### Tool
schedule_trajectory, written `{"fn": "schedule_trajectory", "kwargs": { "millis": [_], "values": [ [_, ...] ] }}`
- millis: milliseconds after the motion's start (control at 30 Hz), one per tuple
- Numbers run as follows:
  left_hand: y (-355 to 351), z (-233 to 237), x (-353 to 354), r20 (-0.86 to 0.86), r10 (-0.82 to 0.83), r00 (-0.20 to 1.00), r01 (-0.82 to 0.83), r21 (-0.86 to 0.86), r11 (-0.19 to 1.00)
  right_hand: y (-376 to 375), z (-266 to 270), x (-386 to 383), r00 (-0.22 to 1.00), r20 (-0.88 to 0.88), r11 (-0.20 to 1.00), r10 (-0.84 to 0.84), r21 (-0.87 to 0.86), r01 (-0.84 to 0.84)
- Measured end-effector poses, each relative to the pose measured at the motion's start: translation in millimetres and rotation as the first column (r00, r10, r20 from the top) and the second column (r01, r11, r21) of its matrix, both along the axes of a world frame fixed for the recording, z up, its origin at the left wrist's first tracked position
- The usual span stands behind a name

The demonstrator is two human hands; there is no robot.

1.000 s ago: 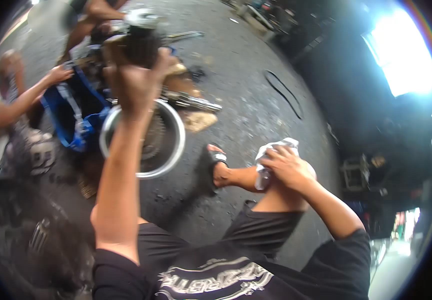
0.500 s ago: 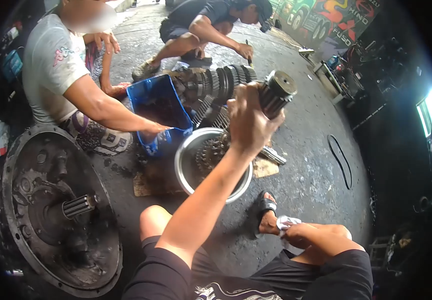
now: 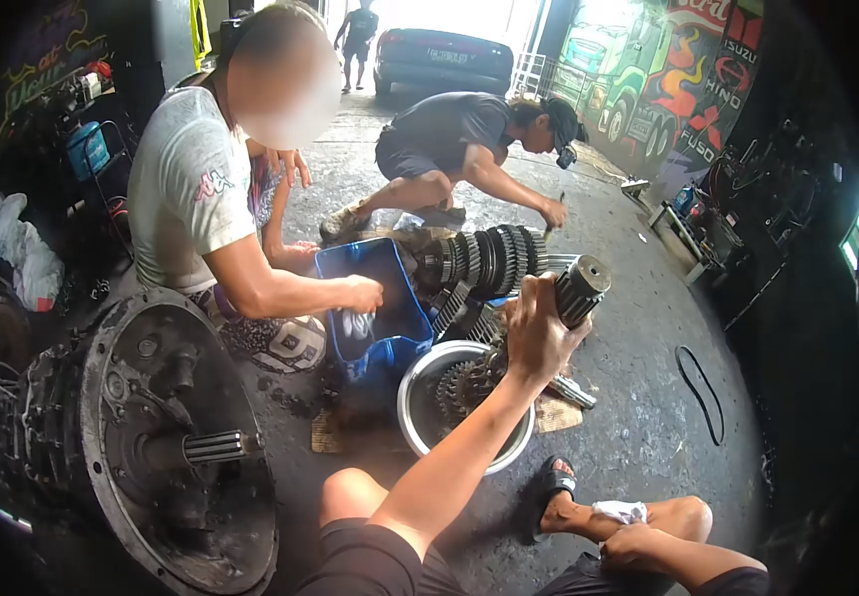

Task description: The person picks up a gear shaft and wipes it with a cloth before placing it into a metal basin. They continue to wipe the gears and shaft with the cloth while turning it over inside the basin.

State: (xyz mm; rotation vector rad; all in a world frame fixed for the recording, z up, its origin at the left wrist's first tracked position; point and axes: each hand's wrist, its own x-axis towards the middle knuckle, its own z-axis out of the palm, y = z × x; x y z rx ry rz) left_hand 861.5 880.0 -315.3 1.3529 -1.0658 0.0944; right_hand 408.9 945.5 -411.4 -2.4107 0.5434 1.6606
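Observation:
My left hand (image 3: 534,336) is wrapped round the splined end of a metal shaft (image 3: 582,290), holding it tilted up. Below the hand, a toothed gear (image 3: 461,389) sits in a round metal basin (image 3: 406,422), partly hidden by my forearm. My right hand (image 3: 628,548) is closed low by my shin, with a white rag (image 3: 620,512) bunched at it. Just left of the basin stands a blue cut-open container (image 3: 420,350). Over it is a co-worker's hand (image 3: 362,295), with something pale beneath.
A large bell housing (image 3: 102,467) with a splined shaft (image 3: 216,447) stands at left. Behind the basin lies a gear stack (image 3: 494,260), where a crouching person (image 3: 449,139) holds a thin tool. Cardboard (image 3: 335,432) lies under the basin; a black belt loop (image 3: 700,395) is on the floor.
My view has tilted up and turned left, so the scene sits lower and further right. The co-worker's hand has lifted from the blue container's near edge to above its opening. My left hand keeps the shaft.

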Motion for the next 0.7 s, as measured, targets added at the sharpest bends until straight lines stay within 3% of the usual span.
{"fn": "schedule_trajectory", "kwargs": {
  "millis": [133,200,233,300,333,400,433,500,567,633,700],
  "values": [
    [-2.0,0.4,2.4,-0.010,-0.019,1.000,0.019,-0.035,0.999,2.8,50.8,36.9,0.969,-0.136,0.977,-0.204,0.035,0.211],
    [-1.5,-2.0,3.1,0.001,-0.007,1.000,0.007,-0.025,1.000,24.0,128.3,87.8,0.980,-0.134,0.973,-0.146,-0.201,0.118],
    [-1.4,-2.4,3.0,0.009,0.002,1.000,-0.002,-0.040,0.999,28.4,145.9,93.1,0.980,-0.131,0.974,-0.150,-0.191,0.124],
    [-1.6,-2.2,2.2,0.027,0.000,1.000,0.002,-0.060,0.998,35.1,162.5,96.3,0.956,-0.032,0.918,-0.291,-0.292,0.270],
    [-1.7,-2.4,2.9,0.028,-0.003,1.000,0.004,-0.055,0.998,37.6,157.7,93.3,0.953,-0.022,0.914,-0.303,-0.291,0.284],
    [-1.1,-2.6,0.9,0.019,-0.003,1.000,0.005,-0.055,0.998,39.6,140.8,78.7,0.991,0.075,0.934,-0.113,-0.333,0.132],
    [-0.7,-3.0,0.2,0.020,-0.009,1.000,0.010,-0.053,0.999,36.7,118.9,63.3,0.990,0.076,0.934,-0.119,-0.331,0.137],
    [-0.2,-1.6,-0.3,0.007,0.001,1.000,-0.001,-0.031,1.000,30.8,66.0,32.7,0.966,0.255,0.884,0.045,-0.460,0.080],
    [-1.8,-2.3,0.1,0.024,0.015,1.000,-0.014,-0.042,0.999,23.1,42.5,34.6,0.981,0.195,0.888,0.005,-0.452,0.085],
    [0.1,-1.8,0.9,0.032,0.007,0.999,-0.006,-0.041,0.999,6.5,27.7,33.3,0.954,0.169,0.866,-0.247,-0.404,0.296],
    [1.2,-0.4,2.1,0.031,0.001,1.000,0.000,-0.040,0.999,-2.3,17.4,29.3,0.977,0.102,0.889,-0.188,-0.405,0.213]
  ]
}}
